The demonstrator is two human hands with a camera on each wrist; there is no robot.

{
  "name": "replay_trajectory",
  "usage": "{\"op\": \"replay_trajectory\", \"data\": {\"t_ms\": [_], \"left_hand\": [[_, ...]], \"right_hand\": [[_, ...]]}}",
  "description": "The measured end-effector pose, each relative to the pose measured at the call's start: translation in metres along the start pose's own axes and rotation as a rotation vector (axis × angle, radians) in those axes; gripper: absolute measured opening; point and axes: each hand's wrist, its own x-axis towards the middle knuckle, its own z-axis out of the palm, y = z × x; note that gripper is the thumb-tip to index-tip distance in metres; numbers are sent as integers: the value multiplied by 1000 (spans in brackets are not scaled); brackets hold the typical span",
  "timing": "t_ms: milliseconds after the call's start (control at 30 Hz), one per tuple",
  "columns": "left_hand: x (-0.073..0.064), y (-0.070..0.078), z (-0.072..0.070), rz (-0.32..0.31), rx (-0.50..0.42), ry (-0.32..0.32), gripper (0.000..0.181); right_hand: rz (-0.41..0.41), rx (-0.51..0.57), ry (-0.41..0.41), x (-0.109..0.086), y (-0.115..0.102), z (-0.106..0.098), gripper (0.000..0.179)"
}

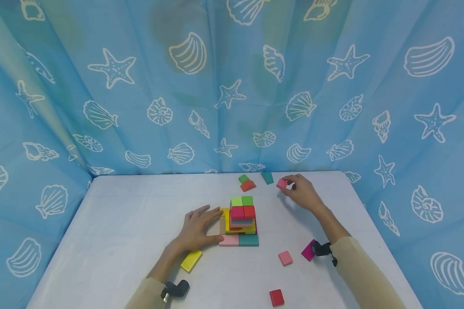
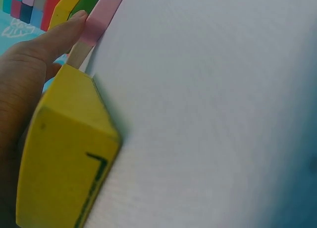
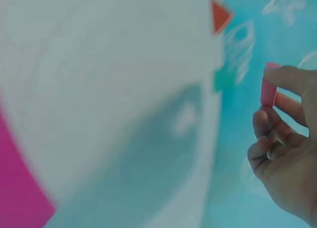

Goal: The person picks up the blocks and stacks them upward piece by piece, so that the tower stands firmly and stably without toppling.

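Note:
A small stack of coloured blocks (image 1: 242,213) stands mid-table, with light green on top, red and deep pink below, and yellow near the base. Beside its left side is my left hand (image 1: 198,227), fingers spread and fairly straight, with the fingertips at the lower blocks. In the left wrist view a fingertip meets the pink base block (image 2: 104,17). My right hand (image 1: 302,191) pinches a small pink block (image 1: 281,183) between thumb and fingers, off the table at the back right. The right wrist view shows that pink block (image 3: 269,84) too, with the other fingers curled beneath.
A yellow block (image 1: 191,260) lies near my left wrist. To the front right are a light pink block (image 1: 285,258), a magenta block (image 1: 308,250) and a red block (image 1: 276,297). Behind the stack lie orange (image 1: 248,185), green (image 1: 243,178) and teal (image 1: 268,177) pieces, near the curtain (image 1: 224,86).

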Motion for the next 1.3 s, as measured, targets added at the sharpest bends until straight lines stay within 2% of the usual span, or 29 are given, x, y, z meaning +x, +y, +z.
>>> {"op": "replay_trajectory", "data": {"t_ms": [233,333,433,567,767,1300], "left_hand": [[1,-1,1,-2,11,-3,87],[1,-1,1,4,14,0,87],[1,-2,0,1,15,0,88],[1,-2,0,-8,9,-2,88],[2,-3,1,-15,12,-6,88],[0,-2,2,-5,9,7,87]], "right_hand": [[-195,90,-34,-22,-72,-8,41],[-244,89,-65,-30,-96,-10,44],[-262,78,-112,-36,-111,-9,46],[-264,68,-165,-38,-120,-6,47],[-257,45,-220,-36,-122,2,46],[-254,60,-233,-38,-123,3,49]]}}
